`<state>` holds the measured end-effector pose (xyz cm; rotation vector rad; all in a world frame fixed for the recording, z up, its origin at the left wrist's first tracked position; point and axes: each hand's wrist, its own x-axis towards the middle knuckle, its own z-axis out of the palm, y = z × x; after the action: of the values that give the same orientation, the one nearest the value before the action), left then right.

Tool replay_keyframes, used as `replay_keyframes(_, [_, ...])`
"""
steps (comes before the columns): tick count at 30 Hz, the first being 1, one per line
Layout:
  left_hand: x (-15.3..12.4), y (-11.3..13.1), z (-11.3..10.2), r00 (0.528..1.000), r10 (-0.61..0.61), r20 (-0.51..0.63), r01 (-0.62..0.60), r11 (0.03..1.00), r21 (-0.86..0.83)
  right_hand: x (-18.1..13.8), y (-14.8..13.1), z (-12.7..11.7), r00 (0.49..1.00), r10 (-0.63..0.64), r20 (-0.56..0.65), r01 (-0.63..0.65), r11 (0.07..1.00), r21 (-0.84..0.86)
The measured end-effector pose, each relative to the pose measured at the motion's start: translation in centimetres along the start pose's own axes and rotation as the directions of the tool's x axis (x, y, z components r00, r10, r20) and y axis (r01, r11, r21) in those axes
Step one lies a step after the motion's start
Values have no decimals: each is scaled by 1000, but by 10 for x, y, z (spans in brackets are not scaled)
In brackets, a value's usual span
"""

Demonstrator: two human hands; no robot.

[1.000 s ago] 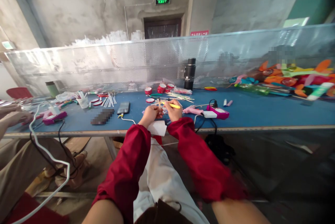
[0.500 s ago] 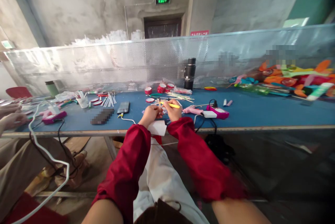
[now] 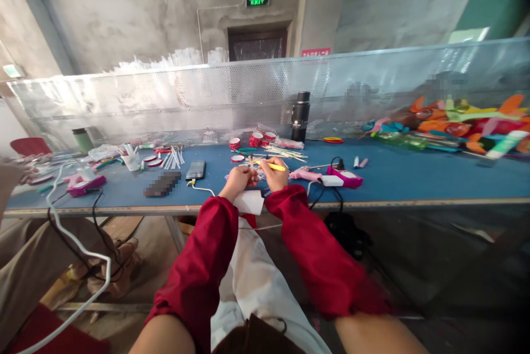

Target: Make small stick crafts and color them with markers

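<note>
My left hand (image 3: 239, 181) is closed, its fingertips pinched around a small thin upright piece (image 3: 251, 160), too small to make out fully. My right hand (image 3: 276, 179) grips a slim yellow pen-like tool (image 3: 277, 167), its tip pointing left at that piece. A sheet of white paper (image 3: 250, 202) hangs over the table edge below my hands. Just right of my right hand lies a pink glue gun (image 3: 305, 174). Thin pale sticks (image 3: 285, 152) lie scattered behind my hands, with small red-edged white discs (image 3: 237, 158) nearby.
A black flask (image 3: 300, 116) stands at the back by the perforated metal screen (image 3: 186, 94). Magenta box (image 3: 350, 178) with cables sits right; a phone (image 3: 196, 170) and dark blurred object (image 3: 162, 184) lie left. Colourful pieces (image 3: 467, 122) pile up far right. Another person's arm (image 3: 6, 180) shows left.
My hands stay nearly in place; the right one and its yellow tool shift very slightly right. At the far left, the other person's hands have moved, one now raised and blurred.
</note>
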<state>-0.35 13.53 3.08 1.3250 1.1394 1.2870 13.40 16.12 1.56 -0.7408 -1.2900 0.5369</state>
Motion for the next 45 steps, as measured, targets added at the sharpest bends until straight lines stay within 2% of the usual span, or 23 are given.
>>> replay_keyframes(6, [0,0,0,1000,0,4,0,1000,-1,-1,-2,0,997,-14,80,15,1000,-2])
replay_keyframes(12, [-3,2,1,1000,7,-16,-7,1000,3,1,2,0,1000,4,1,-4,1000,-16])
replay_keyframes(18, [-2,1,1,1000,3,-7,-3,1000,11,0,-1,-1,996,-18,83,19,1000,-3])
replay_keyframes(23, [-2,0,1,1000,16,-19,-16,1000,15,0,-3,-1,1000,7,4,-7,1000,-8])
replay_keyframes(29, [-2,1,0,1000,13,-13,-13,1000,16,-2,-4,-1,997,-17,78,19,1000,-23])
replay_keyframes(36, [0,-2,0,999,31,-28,-30,999,32,-1,-4,-1,1000,-7,3,7,1000,-27])
replay_keyframes(45, [0,0,1,999,14,-31,-14,1000,14,-2,-2,-1,996,-33,79,36,998,-44])
